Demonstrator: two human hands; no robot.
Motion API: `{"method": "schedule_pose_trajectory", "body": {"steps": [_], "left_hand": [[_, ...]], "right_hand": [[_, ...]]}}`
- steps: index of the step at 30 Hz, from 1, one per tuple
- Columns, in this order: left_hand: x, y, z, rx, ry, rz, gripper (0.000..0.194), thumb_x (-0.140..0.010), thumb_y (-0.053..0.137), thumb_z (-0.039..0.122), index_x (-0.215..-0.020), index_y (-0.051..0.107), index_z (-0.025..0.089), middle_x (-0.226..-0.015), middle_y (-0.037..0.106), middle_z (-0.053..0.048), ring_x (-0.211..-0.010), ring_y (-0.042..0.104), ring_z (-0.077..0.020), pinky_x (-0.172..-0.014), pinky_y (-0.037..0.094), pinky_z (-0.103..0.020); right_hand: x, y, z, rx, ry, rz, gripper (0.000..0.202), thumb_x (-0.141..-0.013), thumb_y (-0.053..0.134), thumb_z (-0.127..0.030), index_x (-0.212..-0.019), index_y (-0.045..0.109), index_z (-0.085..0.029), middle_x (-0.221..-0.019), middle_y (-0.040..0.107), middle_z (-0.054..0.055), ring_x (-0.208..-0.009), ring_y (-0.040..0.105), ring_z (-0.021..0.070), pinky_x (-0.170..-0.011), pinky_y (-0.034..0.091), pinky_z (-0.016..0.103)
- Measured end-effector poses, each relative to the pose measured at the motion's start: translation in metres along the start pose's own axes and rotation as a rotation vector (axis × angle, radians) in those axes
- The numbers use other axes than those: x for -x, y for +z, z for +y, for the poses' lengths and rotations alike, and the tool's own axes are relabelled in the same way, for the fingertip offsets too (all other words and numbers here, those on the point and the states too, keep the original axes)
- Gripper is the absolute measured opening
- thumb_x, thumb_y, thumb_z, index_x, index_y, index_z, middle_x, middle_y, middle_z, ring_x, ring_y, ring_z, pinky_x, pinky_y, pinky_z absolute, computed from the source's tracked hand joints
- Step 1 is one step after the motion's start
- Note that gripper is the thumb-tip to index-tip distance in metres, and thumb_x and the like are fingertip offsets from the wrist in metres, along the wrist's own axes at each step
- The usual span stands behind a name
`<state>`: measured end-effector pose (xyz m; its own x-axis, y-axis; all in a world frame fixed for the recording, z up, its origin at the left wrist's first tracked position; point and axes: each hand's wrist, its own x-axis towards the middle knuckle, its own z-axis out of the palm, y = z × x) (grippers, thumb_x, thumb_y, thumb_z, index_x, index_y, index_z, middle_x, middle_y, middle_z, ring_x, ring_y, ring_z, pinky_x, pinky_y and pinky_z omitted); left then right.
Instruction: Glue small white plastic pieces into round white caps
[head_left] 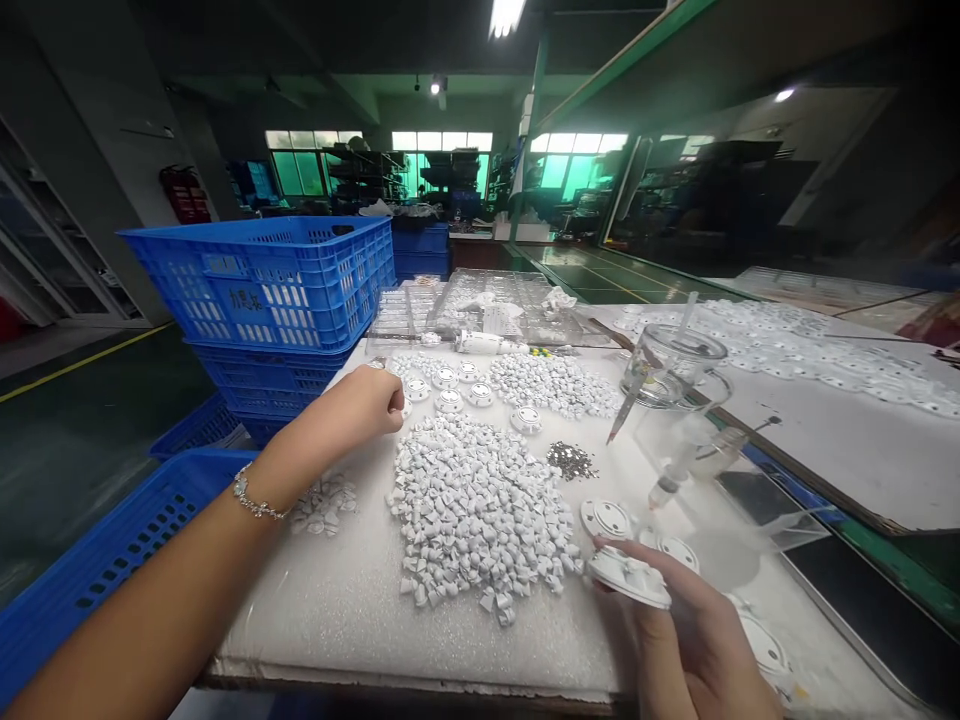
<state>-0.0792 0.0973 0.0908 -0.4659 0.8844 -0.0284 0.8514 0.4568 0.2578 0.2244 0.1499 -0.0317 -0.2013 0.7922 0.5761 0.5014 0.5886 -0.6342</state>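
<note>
My right hand (694,640) grips a round white disc part (628,577) by its edge, tilted above the table near its front right. Farther off, my left hand (371,402) has its fingers curled down beside several white discs (449,401); what its fingertips hold, if anything, is hidden. Between my hands lies a large pile of small white pieces (480,510). Behind it is another pile of small white parts (551,385). A little heap of shiny metal bits (571,461) sits right of the large pile. More discs (606,519) lie beside my right hand.
Stacked blue crates (277,290) stand at the left of the white-covered table (330,620). On the right are a glass mug (664,370), a syringe-like tool (667,487) and a dark flat device (862,590). Clear plastic trays (409,310) lie at the back.
</note>
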Motion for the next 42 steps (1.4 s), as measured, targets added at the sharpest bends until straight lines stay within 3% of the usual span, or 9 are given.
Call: {"method": "schedule_pose_trajectory", "body": {"steps": [3, 6, 8, 10, 14, 21, 30, 35, 42], "left_hand": [[0.002, 0.0, 0.004, 0.099, 0.066, 0.069, 0.014, -0.08, 0.059, 0.014, -0.082, 0.073, 0.015, -0.086, 0.074, -0.007, -0.079, 0.068, -0.0207, -0.064, 0.048, -0.026], [0.009, 0.001, 0.013, 0.481, 0.164, 0.17, 0.017, -0.085, 0.066, 0.029, -0.093, 0.074, 0.017, -0.09, 0.075, -0.005, -0.08, 0.068, -0.0183, -0.07, 0.052, -0.025], [0.016, 0.003, 0.023, 0.816, 0.236, 0.071, 0.021, -0.082, 0.073, 0.036, -0.092, 0.076, 0.018, -0.08, 0.074, -0.003, -0.072, 0.068, -0.0161, -0.066, 0.054, -0.024], [0.025, 0.007, 0.034, 1.056, 0.292, -0.127, 0.017, -0.078, 0.078, 0.034, -0.089, 0.078, 0.021, -0.071, 0.072, 0.0, -0.064, 0.065, -0.0129, -0.059, 0.052, -0.021], [0.04, 0.021, 0.053, 1.277, 0.324, -0.399, 0.01, -0.075, 0.082, 0.024, -0.084, 0.079, 0.021, -0.07, 0.071, 0.001, -0.062, 0.062, -0.0093, -0.058, 0.048, -0.018], [0.043, 0.048, 0.062, 1.246, 0.408, -0.434, 0.017, -0.075, 0.082, 0.03, -0.086, 0.08, 0.018, -0.092, 0.072, -0.005, -0.09, 0.064, -0.0193, -0.082, 0.049, -0.028], [0.042, 0.063, 0.066, 1.158, 0.36, -0.433, 0.027, -0.078, 0.078, 0.041, -0.091, 0.076, 0.017, -0.092, 0.074, -0.006, -0.083, 0.064, -0.0199, -0.072, 0.047, -0.028], [0.048, 0.055, 0.068, 0.93, 0.529, -0.284, 0.019, -0.087, 0.071, 0.037, -0.094, 0.073, 0.02, -0.092, 0.073, 0.0, -0.079, 0.059, -0.0135, -0.068, 0.042, -0.024], [0.051, 0.051, 0.064, 0.659, 0.823, -0.18, 0.03, -0.09, 0.067, 0.031, -0.117, 0.065, 0.018, -0.111, 0.071, -0.005, -0.104, 0.064, -0.0167, -0.091, 0.045, -0.024]], "right_hand": [[0.001, 0.002, -0.007, -0.119, 0.038, 0.054, 0.019, -0.093, 0.056, -0.039, -0.104, 0.067, -0.027, -0.104, 0.074, -0.003, -0.1, 0.07, 0.0184, -0.087, 0.054, 0.023], [0.003, 0.006, -0.014, -0.176, 0.03, 0.117, 0.016, -0.093, 0.059, -0.037, -0.102, 0.069, -0.027, -0.1, 0.074, -0.003, -0.096, 0.071, 0.0191, -0.088, 0.054, 0.025], [0.002, 0.009, -0.016, -0.152, -0.026, 0.132, 0.016, -0.093, 0.06, -0.036, -0.104, 0.069, -0.028, -0.1, 0.074, -0.003, -0.091, 0.072, 0.0184, -0.084, 0.055, 0.025], [-0.001, 0.011, -0.017, -0.14, -0.141, 0.13, 0.016, -0.094, 0.06, -0.032, -0.107, 0.067, -0.028, -0.101, 0.074, -0.003, -0.09, 0.072, 0.0176, -0.085, 0.055, 0.026], [-0.008, 0.016, -0.023, -0.175, -0.432, 0.125, 0.026, -0.092, 0.061, -0.015, -0.116, 0.063, -0.023, -0.106, 0.072, 0.0, -0.096, 0.07, 0.0152, -0.089, 0.054, 0.024], [-0.009, 0.023, -0.036, -0.156, -0.56, 0.192, 0.035, -0.084, 0.065, 0.004, -0.114, 0.063, -0.013, -0.099, 0.069, 0.005, -0.092, 0.066, 0.0143, -0.083, 0.052, 0.027], [-0.002, 0.023, -0.025, -0.167, -0.546, 0.172, 0.028, -0.082, 0.067, 0.005, -0.107, 0.065, -0.009, -0.096, 0.068, 0.008, -0.09, 0.065, 0.0138, -0.079, 0.052, 0.026], [-0.004, 0.02, -0.032, -0.18, -0.46, 0.182, 0.02, -0.086, 0.066, -0.001, -0.1, 0.065, -0.014, -0.088, 0.067, 0.002, -0.079, 0.064, 0.0101, -0.073, 0.052, 0.022], [-0.002, 0.02, -0.032, -0.19, -0.325, 0.235, 0.015, -0.087, 0.065, -0.01, -0.097, 0.065, -0.022, -0.08, 0.068, -0.003, -0.067, 0.065, 0.0106, -0.066, 0.054, 0.022]]}}
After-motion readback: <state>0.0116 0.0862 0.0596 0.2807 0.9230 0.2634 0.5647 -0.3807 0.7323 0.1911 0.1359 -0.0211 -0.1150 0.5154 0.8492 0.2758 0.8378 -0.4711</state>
